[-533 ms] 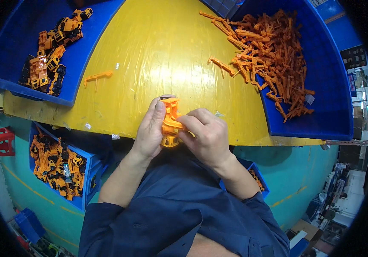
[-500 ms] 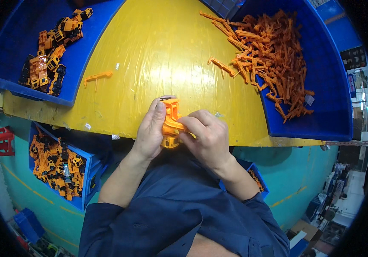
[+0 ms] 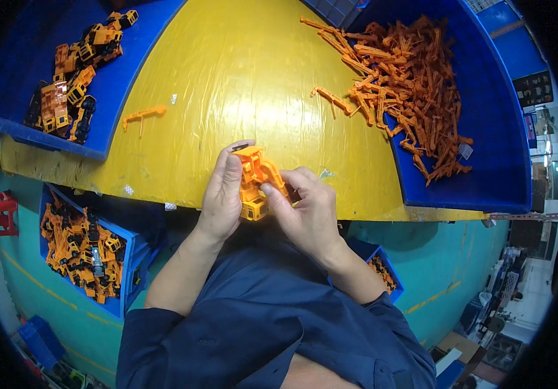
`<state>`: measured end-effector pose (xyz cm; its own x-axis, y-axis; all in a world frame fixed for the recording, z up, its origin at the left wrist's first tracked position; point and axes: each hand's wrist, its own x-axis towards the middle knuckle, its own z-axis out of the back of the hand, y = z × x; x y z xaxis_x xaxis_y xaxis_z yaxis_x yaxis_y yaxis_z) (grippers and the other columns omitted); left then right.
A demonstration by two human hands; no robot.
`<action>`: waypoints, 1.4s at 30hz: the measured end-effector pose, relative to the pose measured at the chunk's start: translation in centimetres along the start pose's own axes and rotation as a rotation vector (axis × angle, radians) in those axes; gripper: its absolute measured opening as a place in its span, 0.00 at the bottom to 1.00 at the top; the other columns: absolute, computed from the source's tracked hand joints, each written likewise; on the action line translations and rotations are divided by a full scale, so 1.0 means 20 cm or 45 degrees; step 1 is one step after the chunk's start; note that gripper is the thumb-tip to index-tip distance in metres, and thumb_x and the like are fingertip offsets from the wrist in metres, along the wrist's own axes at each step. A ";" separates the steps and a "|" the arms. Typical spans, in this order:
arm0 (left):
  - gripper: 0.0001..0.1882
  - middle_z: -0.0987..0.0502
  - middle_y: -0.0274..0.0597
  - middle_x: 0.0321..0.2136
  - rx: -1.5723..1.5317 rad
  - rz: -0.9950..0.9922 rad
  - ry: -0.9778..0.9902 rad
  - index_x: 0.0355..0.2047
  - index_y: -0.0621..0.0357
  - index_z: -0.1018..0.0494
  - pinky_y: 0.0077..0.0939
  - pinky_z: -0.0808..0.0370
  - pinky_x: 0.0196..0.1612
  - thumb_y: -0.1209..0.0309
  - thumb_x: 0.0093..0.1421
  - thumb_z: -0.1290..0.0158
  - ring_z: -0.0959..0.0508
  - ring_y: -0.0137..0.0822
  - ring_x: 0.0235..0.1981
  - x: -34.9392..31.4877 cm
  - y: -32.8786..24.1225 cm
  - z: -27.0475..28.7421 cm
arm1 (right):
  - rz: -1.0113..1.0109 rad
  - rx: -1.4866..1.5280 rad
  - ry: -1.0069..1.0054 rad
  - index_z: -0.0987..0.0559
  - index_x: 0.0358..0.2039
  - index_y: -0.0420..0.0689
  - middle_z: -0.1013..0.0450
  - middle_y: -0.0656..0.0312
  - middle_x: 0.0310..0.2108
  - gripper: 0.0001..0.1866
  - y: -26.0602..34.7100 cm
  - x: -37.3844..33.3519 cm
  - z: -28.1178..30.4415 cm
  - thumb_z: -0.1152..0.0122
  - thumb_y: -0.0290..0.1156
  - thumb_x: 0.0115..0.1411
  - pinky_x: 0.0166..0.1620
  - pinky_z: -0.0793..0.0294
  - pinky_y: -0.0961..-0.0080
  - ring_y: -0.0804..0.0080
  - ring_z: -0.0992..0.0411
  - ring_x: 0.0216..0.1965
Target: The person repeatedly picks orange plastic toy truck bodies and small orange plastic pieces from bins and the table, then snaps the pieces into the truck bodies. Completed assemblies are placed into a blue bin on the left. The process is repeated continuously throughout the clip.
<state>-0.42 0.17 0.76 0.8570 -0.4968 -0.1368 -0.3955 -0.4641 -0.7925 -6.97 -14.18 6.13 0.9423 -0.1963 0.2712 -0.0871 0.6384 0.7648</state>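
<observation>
My left hand (image 3: 219,202) is closed round an orange toy truck (image 3: 251,206) with a yellow cab, held above the table's near edge. Between the thumb and fingers of my right hand (image 3: 310,206) is a bent orange toy crane arm (image 3: 270,172). It stands tilted against the truck's body; my fingers hide where the two meet. Similar arms lie in a big pile (image 3: 409,78) at the far right, partly spilling onto the table. One loose arm (image 3: 144,115) rests at left on the yellow table top (image 3: 227,84).
A blue bin (image 3: 6,78) with several toy trucks (image 3: 55,107) stands at far left. Another blue bin (image 3: 496,142) holds the arm pile. Below the table are a blue crate (image 3: 128,266) of toy vehicles, a smaller blue bin (image 3: 394,260) and a red stool (image 3: 0,214).
The crane arm has swung from lying across the truck to a steeper slant. My right thumb now presses lower along it, and the truck has tilted slightly.
</observation>
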 end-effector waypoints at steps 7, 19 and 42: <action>0.29 0.27 0.40 0.49 0.159 -0.119 -0.097 0.67 0.59 0.37 0.26 0.25 0.57 0.48 0.81 0.64 0.24 0.29 0.50 0.00 0.03 -0.02 | 0.063 -0.287 0.101 0.21 0.38 0.39 0.23 0.49 0.24 0.10 0.01 -0.03 0.01 0.35 0.34 0.68 0.29 0.25 0.57 0.49 0.23 0.24; 0.21 0.26 0.42 0.52 0.528 -0.308 -0.126 0.61 0.57 0.32 0.25 0.28 0.57 0.56 0.82 0.65 0.26 0.30 0.50 -0.01 0.09 0.01 | 0.040 -0.459 0.215 0.26 0.29 0.43 0.26 0.50 0.17 0.15 0.02 -0.02 0.01 0.39 0.37 0.71 0.22 0.27 0.55 0.49 0.24 0.18; 0.23 0.20 0.47 0.47 1.350 0.073 -0.321 0.61 0.64 0.30 0.31 0.23 0.53 0.78 0.65 0.42 0.20 0.38 0.46 -0.45 -0.59 0.64 | -0.204 -0.850 -0.341 0.16 0.43 0.40 0.21 0.50 0.40 0.07 -0.75 0.23 0.52 0.35 0.25 0.65 0.40 0.23 0.58 0.48 0.21 0.40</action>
<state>0.81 19.53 3.76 0.9373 -0.2767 -0.2117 -0.0547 0.4832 -0.8738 -4.75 -32.34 2.00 0.8083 -0.4456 0.3850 0.3406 0.8871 0.3116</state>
